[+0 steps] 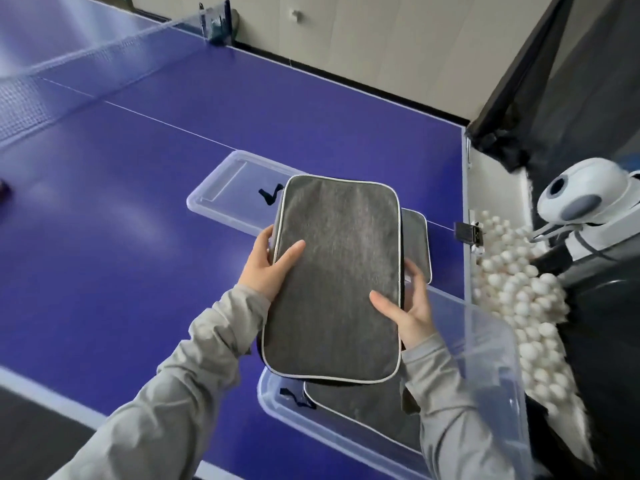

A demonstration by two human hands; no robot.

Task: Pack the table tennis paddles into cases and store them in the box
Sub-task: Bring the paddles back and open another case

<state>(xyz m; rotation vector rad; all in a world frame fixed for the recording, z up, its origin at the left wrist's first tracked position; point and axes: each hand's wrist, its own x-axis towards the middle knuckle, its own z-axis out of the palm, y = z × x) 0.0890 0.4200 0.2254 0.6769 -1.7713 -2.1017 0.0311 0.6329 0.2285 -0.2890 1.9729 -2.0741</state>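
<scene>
Grey paddle case point(334, 275) with white piping sits at the centre of view, gripped along its long edges by the left hand point(268, 268) at 9 o'clock and the right hand point(410, 310) at 3 o'clock, above a clear plastic box point(491, 344). Another grey case point(367, 407) lies inside the box at 6 o'clock. A clear lid point(221, 188) rests on the blue table point(121, 202) at 11 o'clock. White balls point(519, 292) crowd the 3 o'clock side.
</scene>
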